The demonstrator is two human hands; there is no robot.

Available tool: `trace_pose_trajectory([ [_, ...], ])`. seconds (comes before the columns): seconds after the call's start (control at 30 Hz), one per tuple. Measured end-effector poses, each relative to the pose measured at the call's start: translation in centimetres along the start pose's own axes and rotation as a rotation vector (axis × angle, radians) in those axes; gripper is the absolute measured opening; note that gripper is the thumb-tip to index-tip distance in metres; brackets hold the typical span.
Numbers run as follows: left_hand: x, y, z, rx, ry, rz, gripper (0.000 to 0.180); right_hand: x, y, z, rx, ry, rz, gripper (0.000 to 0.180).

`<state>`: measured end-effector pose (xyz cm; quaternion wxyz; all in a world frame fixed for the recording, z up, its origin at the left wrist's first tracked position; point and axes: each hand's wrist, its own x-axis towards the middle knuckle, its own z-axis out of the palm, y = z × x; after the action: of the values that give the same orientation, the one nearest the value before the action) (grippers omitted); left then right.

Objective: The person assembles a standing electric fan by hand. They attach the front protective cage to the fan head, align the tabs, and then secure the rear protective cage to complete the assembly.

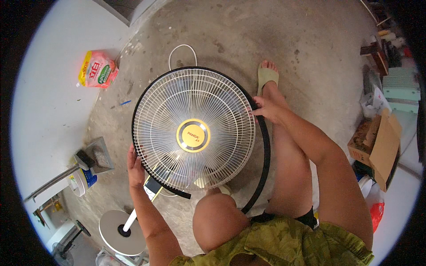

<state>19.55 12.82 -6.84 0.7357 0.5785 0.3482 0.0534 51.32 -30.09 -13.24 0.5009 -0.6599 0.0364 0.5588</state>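
A round fan's white wire grille [222, 93] with a yellow and silver centre badge [193, 135] faces up in front of me. Around its edge runs a black rim strip [266, 164], seated along the top and left. On the lower right the strip swings away from the grille, its tail reaching my lap, while its other end lies at the grille's bottom. My left hand [136, 168] grips the strip and rim at the lower left, fingers partly hidden. With pinched fingers, my right hand [268, 110] holds the strip against the right edge. Below extends a white pole [130, 220].
The pole ends in a round white base [111, 228] at lower left. A white cable [183, 45] loops behind the grille. Left are a red-and-yellow bag [98, 71], a dustpan [100, 155] and a bucket [77, 182]. An opened cardboard box [377, 148] stands right.
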Motion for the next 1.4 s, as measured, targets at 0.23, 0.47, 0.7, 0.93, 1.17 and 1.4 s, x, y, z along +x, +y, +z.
trace_pose_trajectory([
  [0.23,-0.5,-0.7,-0.1,-0.032,0.046,0.036,0.058,0.4,0.3,0.3,-0.056,0.055,-0.17,0.048],
  [0.47,-0.2,-0.6,0.1,0.016,0.027,0.046,0.058,0.4,-0.6,-0.6,0.104,0.0,-0.029,0.055],
  [0.7,-0.2,-0.1,1.0,0.025,0.026,0.077,0.058,-0.5,-2.6,0.3,-0.015,0.092,0.036,0.056],
  [0.93,-0.4,-0.1,0.5,0.095,0.056,0.056,0.054,-0.5,-2.4,0.0,-0.205,0.043,-0.055,0.072],
  [1.17,-0.3,0.7,0.9,0.002,0.01,0.039,0.058,0.7,-0.2,-1.4,-0.095,0.036,-0.098,0.075],
  [1.4,-0.6,-0.4,0.0,-0.078,-0.016,0.035,0.056,-0.1,-1.4,-0.4,0.085,-0.025,-0.008,0.08],
])
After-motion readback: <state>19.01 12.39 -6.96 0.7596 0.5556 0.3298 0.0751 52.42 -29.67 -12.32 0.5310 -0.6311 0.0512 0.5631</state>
